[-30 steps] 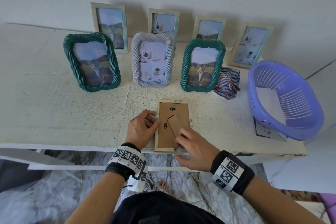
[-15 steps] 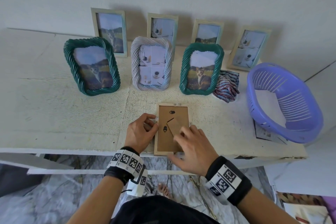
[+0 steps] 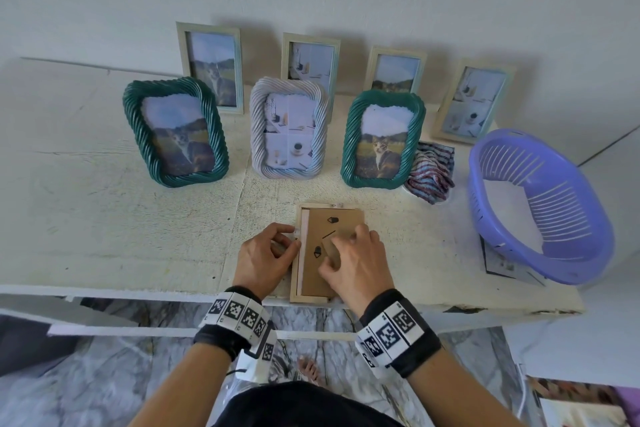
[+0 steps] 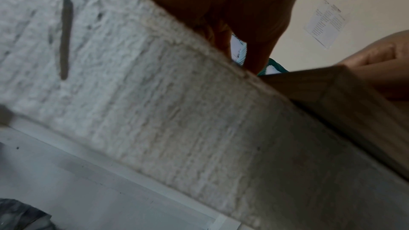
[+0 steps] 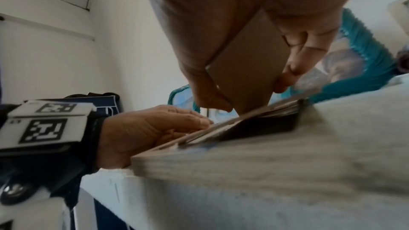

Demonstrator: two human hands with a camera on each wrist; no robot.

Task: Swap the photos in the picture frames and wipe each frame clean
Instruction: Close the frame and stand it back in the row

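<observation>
At the near edge of the white table point(image 3: 104, 218), a light wooden frame point(image 3: 297, 282) lies face-down, its brown backing board point(image 3: 313, 279) up. The right hand point(image 3: 356, 262) pinches the fold-out stand flap point(image 5: 247, 69) between thumb and fingertips and raises the board w/ it; the right wrist view shows the board tilted up off the frame, a dark gap under it. The left hand point(image 3: 265, 255) sits at the frame's left rail, fingers curled w/ tips at the edge; whether it actually grips the rail or just braces it, can't tell.

Step in hand, as I read it: getting the back off so the photo can come out.

- Lift by the flap slowly & evenly; it's thin card and prob. tears at the hinge if yanked.
- Left hand should pin the frame down, since it overhangs the table edge a bit and could tip off.
- Check the small clips point(image 3: 337, 205) at the top rail are turned clear; if the board snags, don't force it.
- Watch the glass: w/ the board out it may be loose.

Striped cloth point(image 3: 431, 172) for wiping lies beside the right-hand green frame point(image 3: 349, 135); spare prints point(image 3: 502, 263) under the purple basket point(image 3: 588, 184), well apart from the hands.
</observation>
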